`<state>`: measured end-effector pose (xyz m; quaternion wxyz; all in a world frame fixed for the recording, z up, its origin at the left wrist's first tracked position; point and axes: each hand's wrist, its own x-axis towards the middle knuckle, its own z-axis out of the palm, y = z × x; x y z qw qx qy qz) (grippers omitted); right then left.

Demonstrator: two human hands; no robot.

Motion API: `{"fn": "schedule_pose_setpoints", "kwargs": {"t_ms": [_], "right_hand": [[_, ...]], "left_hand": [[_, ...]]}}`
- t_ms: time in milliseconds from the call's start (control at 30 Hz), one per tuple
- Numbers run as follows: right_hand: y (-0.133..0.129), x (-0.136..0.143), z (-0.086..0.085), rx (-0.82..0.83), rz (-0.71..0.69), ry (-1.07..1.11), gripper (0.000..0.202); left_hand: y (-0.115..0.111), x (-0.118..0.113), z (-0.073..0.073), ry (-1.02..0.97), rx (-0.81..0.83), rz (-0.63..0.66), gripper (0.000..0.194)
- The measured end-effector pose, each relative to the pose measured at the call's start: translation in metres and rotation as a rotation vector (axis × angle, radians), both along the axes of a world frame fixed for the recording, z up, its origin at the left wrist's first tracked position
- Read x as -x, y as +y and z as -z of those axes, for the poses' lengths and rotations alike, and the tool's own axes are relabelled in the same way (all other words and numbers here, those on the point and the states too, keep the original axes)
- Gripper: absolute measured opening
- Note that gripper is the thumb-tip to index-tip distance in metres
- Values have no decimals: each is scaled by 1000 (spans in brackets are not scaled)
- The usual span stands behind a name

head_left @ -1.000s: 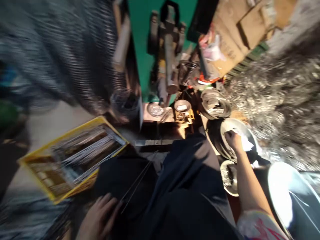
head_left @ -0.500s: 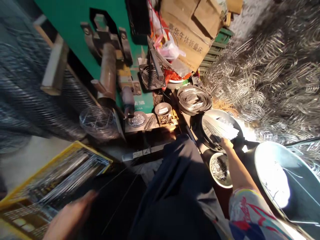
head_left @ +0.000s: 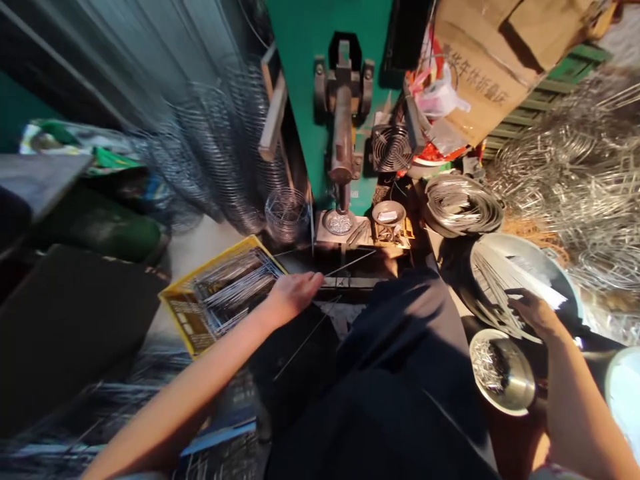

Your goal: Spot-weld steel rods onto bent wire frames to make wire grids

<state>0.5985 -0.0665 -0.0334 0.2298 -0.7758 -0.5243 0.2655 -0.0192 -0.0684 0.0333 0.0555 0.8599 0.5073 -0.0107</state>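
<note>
My left hand is closed in front of the machine, and a thin metal rod sticks out of it to the right. Another thin rod slants over the dark cloth below that hand. At the right, my right hand reaches into a wide basin, its fingers bent onto the edge of a fanned bundle of thin metal strips. How many strips the fingers grip is hidden. Under the press head sits a round dish of small shiny pieces.
A yellow crate of metal rods stands left. A bowl of small metal pieces is near my right forearm. Behind the basin lies a coil of flat strip. Wire coils fill the far right; stacked wire rings stand left.
My view has swung left. My left hand has moved from over the crate's near side up and right, towards the machine. My right hand stays at the metal strips in the basin.
</note>
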Motion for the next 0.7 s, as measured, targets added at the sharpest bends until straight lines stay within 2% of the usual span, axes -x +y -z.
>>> {"fn": "schedule_pose_setpoints", "kwargs": {"t_ms": [67, 100, 167, 233, 300, 333, 400, 467, 533, 600, 633, 700], "right_hand": [[0, 9, -13, 45, 156, 202, 27], [0, 15, -20, 60, 243, 275, 27], [-2, 27, -36, -28, 339, 381, 25], [-6, 42, -52, -107, 291, 462, 27], [-12, 59, -66, -138, 171, 461, 35], [-15, 68, -72, -139, 111, 420, 42], [-19, 86, -81, -121, 0, 291, 57], [-23, 104, -87, -92, -109, 183, 66], [-25, 123, -88, -69, -188, 123, 68], [-26, 142, -86, -48, -240, 90, 70], [-28, 151, -84, -38, -260, 76, 70], [-30, 169, -83, -19, -318, 59, 72]], "left_hand": [[-25, 1, -17, -255, -228, 0, 22], [-40, 2, -24, -411, -345, -42, 20], [-70, 4, -34, -754, -509, -251, 15], [-96, 4, -29, -1106, -502, -547, 16], [-116, 2, -10, -1350, -366, -764, 19], [-124, 1, 3, -1410, -291, -827, 20], [-139, 3, 28, -1409, -148, -915, 22], [-152, 10, 46, -1386, 30, -987, 32], [-165, 21, 55, -1376, 298, -1038, 54], [-177, 31, 59, -1406, 552, -1079, 77], [-182, 35, 59, -1439, 640, -1099, 86], [-191, 40, 59, -1549, 710, -1139, 97]]}}
